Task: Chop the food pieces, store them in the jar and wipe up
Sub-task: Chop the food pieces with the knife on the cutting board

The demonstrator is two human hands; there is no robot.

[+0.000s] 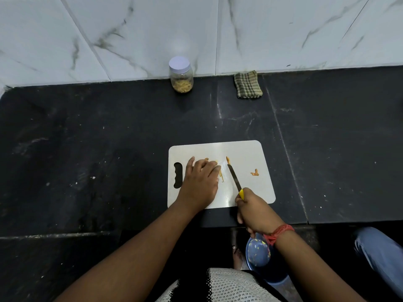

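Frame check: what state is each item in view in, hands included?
jar: lid on, part full, upright by the wall
cloth: folded, untouched
cutting board: flat, food pieces on it
knife: tip on board
left hand: pressing food
right hand: gripping knife

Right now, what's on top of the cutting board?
On the board lie a few orange food pieces, the knife blade held by the right hand, and the left hand pressing down. Whatever lies under that palm is covered.

Home kitchen, dark stone counter [109, 131], marble wall tiles [152, 29]
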